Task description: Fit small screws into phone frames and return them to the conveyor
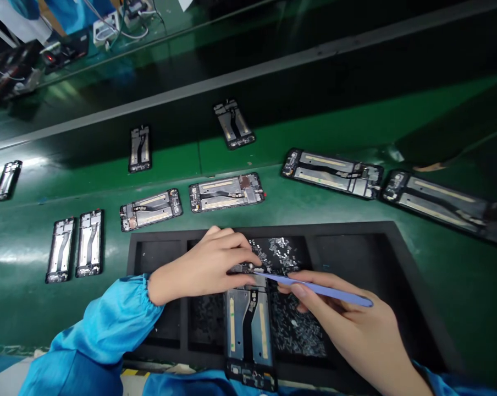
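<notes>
A smartphone frame with exposed internals [248,327] lies on a black foam tray [265,231], its far end under my left hand [199,269]. The fingers of that hand grip the frame's far end. My right hand [341,313] pinches a pale blue pair of plastic tweezers [318,289], whose tip reaches the same end of the frame beside my left fingertips. Small metal parts lie heaped in a tray compartment [273,256], and more are scattered in the compartment [298,330] to the right of the frame. The frame's far-end details are hidden by my fingers.
Several similar phone frames lie on the green mat [438,286] beyond and left of the tray. A conveyor belt [248,71] runs along the far side, with cables and a white power strip [106,30] beyond it. My blue sleeves fill the bottom edge.
</notes>
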Motion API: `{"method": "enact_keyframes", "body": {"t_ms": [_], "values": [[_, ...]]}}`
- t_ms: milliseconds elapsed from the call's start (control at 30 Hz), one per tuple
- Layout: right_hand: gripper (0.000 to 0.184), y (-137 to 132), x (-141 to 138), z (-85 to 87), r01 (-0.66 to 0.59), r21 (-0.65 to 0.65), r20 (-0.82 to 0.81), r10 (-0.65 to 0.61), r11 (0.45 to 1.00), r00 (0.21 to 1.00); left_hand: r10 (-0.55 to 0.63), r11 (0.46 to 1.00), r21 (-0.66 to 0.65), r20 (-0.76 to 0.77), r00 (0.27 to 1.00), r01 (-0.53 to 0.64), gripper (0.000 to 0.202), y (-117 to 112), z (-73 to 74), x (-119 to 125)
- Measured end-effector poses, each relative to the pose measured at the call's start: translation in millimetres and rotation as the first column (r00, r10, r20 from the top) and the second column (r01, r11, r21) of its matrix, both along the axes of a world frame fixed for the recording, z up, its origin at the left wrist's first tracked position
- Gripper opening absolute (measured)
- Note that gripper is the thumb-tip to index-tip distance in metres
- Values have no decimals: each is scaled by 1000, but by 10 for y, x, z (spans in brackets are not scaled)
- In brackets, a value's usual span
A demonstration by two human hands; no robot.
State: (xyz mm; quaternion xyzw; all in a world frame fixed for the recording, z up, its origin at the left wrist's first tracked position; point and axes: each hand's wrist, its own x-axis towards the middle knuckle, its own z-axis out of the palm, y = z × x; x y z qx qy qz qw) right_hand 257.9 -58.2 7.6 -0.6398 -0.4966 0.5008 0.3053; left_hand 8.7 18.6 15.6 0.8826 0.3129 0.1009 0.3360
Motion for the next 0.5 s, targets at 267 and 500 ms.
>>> {"method": "enact_keyframes", "body": {"t_ms": [267, 500], "values": [[27, 17, -8, 30, 50, -12, -3, -50, 999, 999, 6, 1000, -6, 4, 1000, -6, 28, 7, 8, 7], [24, 94, 110, 15, 170, 30, -209, -160, 985, 965, 34, 999, 13, 50, 998, -35, 21, 10, -13, 33]]}}
